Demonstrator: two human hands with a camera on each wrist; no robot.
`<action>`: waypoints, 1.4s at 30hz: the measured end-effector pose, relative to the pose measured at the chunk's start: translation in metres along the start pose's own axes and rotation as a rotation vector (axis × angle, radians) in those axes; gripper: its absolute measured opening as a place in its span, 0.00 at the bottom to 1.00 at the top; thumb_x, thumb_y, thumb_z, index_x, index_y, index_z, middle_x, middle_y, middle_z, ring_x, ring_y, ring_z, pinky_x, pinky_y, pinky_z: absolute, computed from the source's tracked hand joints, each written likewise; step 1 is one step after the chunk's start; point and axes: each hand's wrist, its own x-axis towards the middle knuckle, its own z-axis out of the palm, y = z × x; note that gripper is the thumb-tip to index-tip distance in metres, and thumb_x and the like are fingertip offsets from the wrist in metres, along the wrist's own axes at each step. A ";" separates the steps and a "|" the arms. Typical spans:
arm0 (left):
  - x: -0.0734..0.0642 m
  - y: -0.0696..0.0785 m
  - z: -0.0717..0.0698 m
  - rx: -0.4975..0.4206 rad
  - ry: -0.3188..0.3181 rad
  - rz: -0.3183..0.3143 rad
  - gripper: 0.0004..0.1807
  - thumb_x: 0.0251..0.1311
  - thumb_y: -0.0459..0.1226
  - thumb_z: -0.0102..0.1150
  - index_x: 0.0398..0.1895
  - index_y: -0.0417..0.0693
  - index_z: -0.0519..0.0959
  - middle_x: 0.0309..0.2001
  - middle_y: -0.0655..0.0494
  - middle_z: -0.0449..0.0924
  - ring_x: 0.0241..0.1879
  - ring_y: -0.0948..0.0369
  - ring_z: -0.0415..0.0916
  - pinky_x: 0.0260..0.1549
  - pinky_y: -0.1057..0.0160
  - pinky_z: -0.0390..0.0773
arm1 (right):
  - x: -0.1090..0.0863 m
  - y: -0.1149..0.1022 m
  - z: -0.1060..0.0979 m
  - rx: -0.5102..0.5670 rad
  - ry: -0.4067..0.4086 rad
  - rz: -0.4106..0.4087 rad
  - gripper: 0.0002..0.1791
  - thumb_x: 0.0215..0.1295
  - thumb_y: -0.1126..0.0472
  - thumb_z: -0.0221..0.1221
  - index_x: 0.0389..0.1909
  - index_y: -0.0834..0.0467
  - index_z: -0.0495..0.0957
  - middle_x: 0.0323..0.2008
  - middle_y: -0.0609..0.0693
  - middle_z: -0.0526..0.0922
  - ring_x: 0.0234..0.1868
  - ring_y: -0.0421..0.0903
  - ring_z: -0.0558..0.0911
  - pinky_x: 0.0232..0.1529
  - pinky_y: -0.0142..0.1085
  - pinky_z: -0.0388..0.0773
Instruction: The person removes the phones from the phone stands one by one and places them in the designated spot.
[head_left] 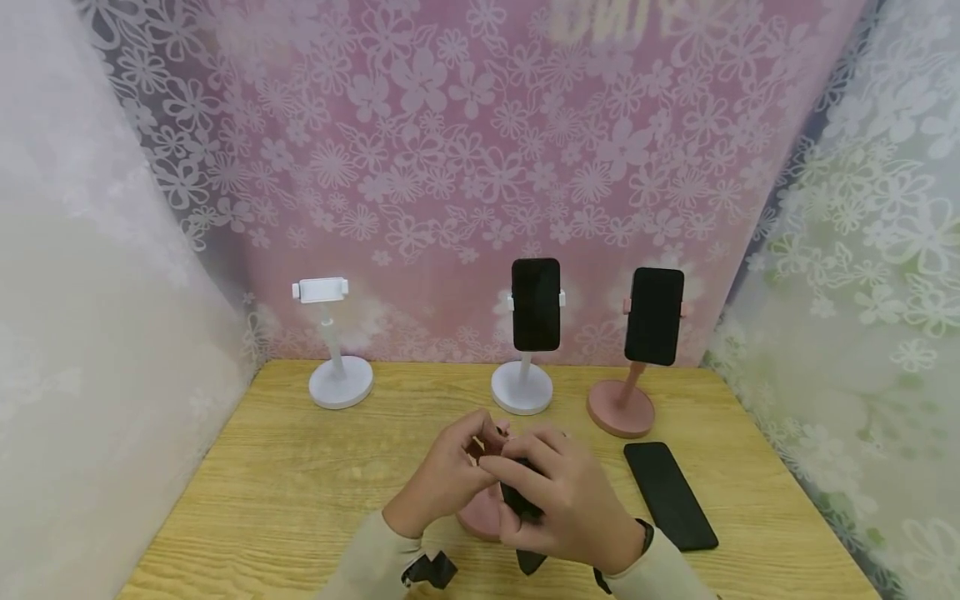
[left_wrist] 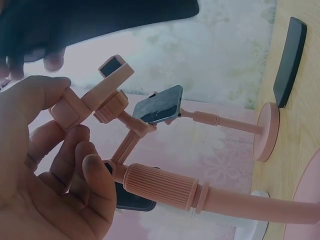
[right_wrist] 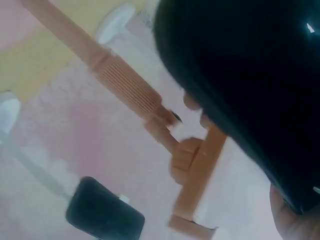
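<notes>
My left hand (head_left: 450,468) pinches one end of the clamp (left_wrist: 110,86) on a pink phone stand between thumb and fingers. The clamp tilts on a jointed arm above the stand's ribbed collar (left_wrist: 160,185). Below the hands, the stand's round pink base (head_left: 477,518) rests on the table. My right hand (head_left: 564,492) grips a black phone (right_wrist: 245,95) by its edges, close beside the clamp. In the head view its fingers cover much of the phone. The left wrist view shows the phone's dark underside (left_wrist: 105,25) over the clamp.
Behind the hands, a white stand (head_left: 522,389) and another pink stand (head_left: 621,408) each carry an upright phone. A second white stand (head_left: 341,383) at the back left has a bare clamp (head_left: 321,290). Another black phone (head_left: 670,496) lies on the wooden table (head_left: 300,492), right of the hands.
</notes>
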 end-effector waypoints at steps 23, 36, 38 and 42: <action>-0.001 -0.001 0.003 -0.059 0.024 -0.069 0.11 0.69 0.42 0.67 0.36 0.48 0.76 0.39 0.57 0.82 0.38 0.60 0.77 0.38 0.64 0.78 | -0.140 0.036 -0.001 -0.024 -0.557 0.378 0.23 0.53 0.57 0.73 0.52 0.46 0.82 0.41 0.36 0.76 0.41 0.34 0.69 0.36 0.28 0.75; -0.002 -0.003 0.004 -0.089 0.022 -0.051 0.10 0.69 0.41 0.68 0.37 0.48 0.76 0.38 0.55 0.83 0.36 0.61 0.78 0.37 0.65 0.77 | -0.168 0.077 0.021 -0.055 -0.809 0.735 0.30 0.64 0.48 0.69 0.63 0.56 0.76 0.51 0.48 0.77 0.51 0.45 0.77 0.49 0.46 0.82; -0.002 -0.004 0.004 -0.091 0.018 -0.057 0.10 0.69 0.42 0.67 0.37 0.49 0.76 0.37 0.56 0.83 0.36 0.61 0.78 0.37 0.65 0.78 | -0.168 0.081 0.023 -0.037 -0.840 0.766 0.30 0.63 0.46 0.70 0.62 0.56 0.76 0.51 0.48 0.77 0.52 0.46 0.77 0.51 0.47 0.81; -0.003 -0.005 0.004 -0.099 0.019 -0.070 0.10 0.69 0.41 0.68 0.37 0.50 0.75 0.37 0.57 0.83 0.36 0.61 0.79 0.36 0.65 0.78 | -0.169 0.083 0.023 0.015 -0.919 0.832 0.37 0.62 0.39 0.70 0.64 0.57 0.76 0.57 0.52 0.77 0.59 0.51 0.77 0.58 0.52 0.78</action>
